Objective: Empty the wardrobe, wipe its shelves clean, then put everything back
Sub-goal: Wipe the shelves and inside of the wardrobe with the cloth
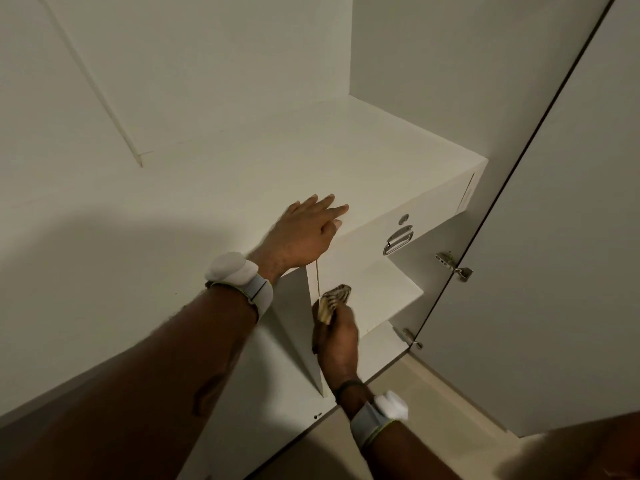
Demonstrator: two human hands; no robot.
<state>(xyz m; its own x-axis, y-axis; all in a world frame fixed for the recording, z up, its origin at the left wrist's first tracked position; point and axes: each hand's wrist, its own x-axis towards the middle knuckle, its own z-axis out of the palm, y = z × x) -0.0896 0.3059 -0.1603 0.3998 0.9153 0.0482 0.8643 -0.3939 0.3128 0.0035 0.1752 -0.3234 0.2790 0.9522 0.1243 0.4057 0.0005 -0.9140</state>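
two hands in view | left hand (304, 233) flat, fingers straight, resting on shelf top (346, 157) | right hand (338, 339) below left, curled round bunched striped cloth (334, 300), by lower shelf (384, 299) under drawer (426, 211) | judged: cloth soft, light, limp; grip as a wad, press palm-flat to wipe

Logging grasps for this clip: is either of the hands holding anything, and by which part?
The right hand grips a bunched striped cloth by its lower end; the left hand rests flat on top of the drawer unit, holding nothing.
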